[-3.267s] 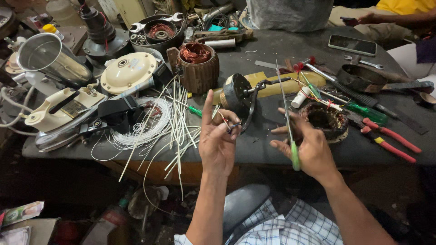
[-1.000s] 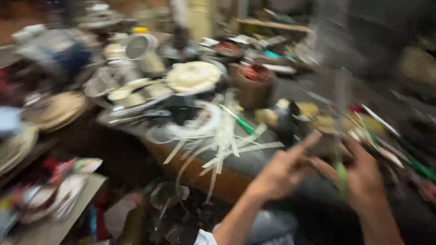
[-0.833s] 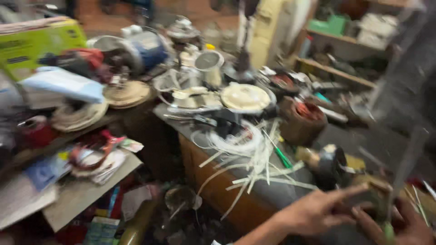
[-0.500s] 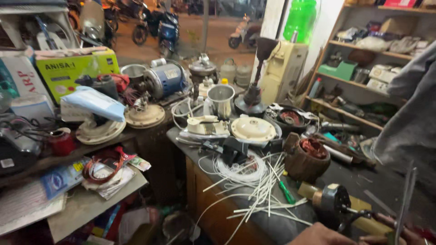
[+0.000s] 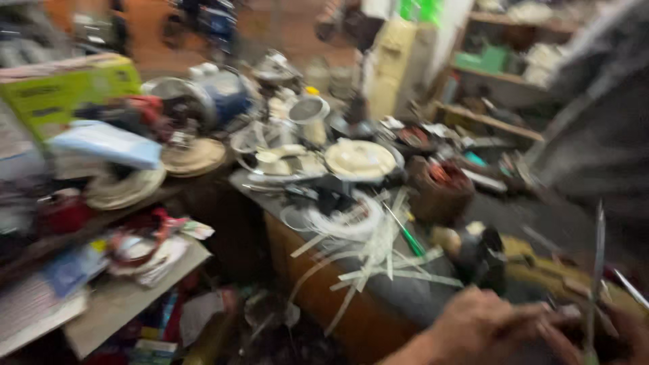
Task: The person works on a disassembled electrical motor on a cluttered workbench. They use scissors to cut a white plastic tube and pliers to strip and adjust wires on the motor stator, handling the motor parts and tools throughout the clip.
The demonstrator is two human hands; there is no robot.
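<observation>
The view is motion-blurred. My left hand is at the bottom right, over the near edge of the dark workbench, with its fingers reaching toward my right hand. My right hand grips a screwdriver whose thin metal shaft points up. Something small and pale sits between the two hands; blur hides whether my left fingers hold it. A black motor part lies just beyond my left hand.
White strips and a wire coil spill over the bench edge beside a green screwdriver. Behind them are a copper-wound stator, a white round cover and a metal cup. Cluttered shelves stand on the left. A person in grey is on the right.
The view swung left away from the bench, taking my hands nearly out of sight, then tilted back down. Both hands show again at the bottom right, the screwdriver still upright.
</observation>
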